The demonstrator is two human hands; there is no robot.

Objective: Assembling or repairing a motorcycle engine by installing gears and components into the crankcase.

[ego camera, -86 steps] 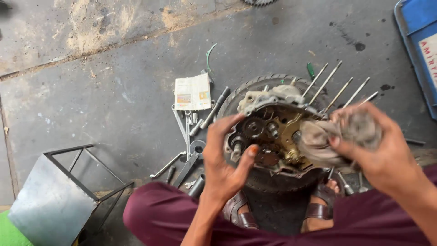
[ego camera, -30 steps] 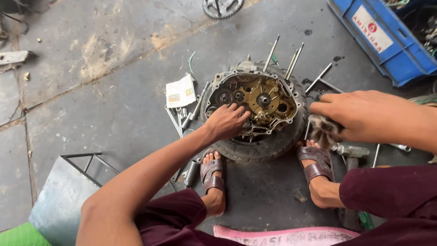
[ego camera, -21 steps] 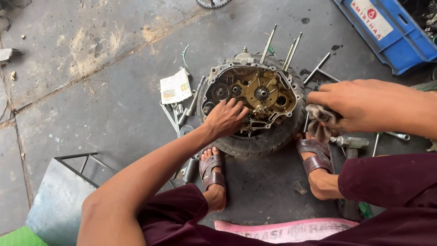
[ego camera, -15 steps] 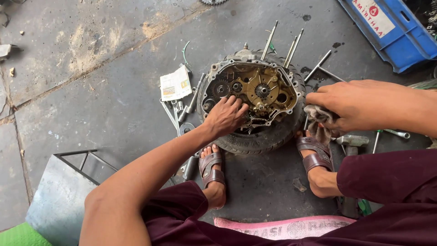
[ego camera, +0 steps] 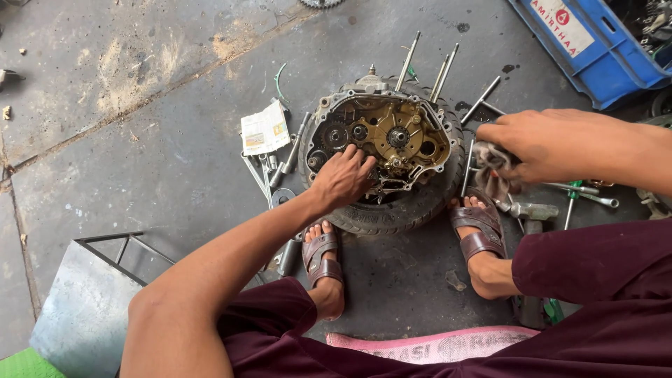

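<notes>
An open engine case (ego camera: 392, 136) with gears and long studs lies on a small black tyre (ego camera: 413, 206) on the concrete floor. My left hand (ego camera: 341, 178) rests on the case's near left rim, fingers bent over the edge. My right hand (ego camera: 542, 143) is to the right of the case, shut on a dirty grey rag (ego camera: 493, 175) that hangs below it. My two sandalled feet (ego camera: 323, 255) sit at the tyre's near side.
Spanners and a small white box (ego camera: 264, 129) lie left of the tyre. A hammer (ego camera: 532, 210) and rods lie at the right. A blue plastic crate (ego camera: 595, 42) stands far right. A metal frame stool (ego camera: 91, 294) is near left.
Earlier both hands were at the case, the right one wiping with the rag. The right hand has drawn the rag off to the right; the left hand stays on the rim.
</notes>
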